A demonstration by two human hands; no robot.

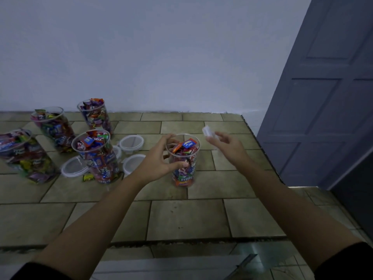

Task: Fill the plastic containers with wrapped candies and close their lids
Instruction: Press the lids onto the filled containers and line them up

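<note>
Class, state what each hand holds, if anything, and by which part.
The left hand grips the candy-filled container round its upper wall. The right hand pinches a blurred clear lid, seemingly by its edge.

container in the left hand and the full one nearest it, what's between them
Head view: two clear lids lie flat on the counter there, a far lid and a near lid; the left hand gripping the container sits beside the near one.

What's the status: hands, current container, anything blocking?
Left hand grips filled container, lid off. Right hand holds clear lid beside its rim, blurred. Other open containers and loose lids sit left, apart.
</note>
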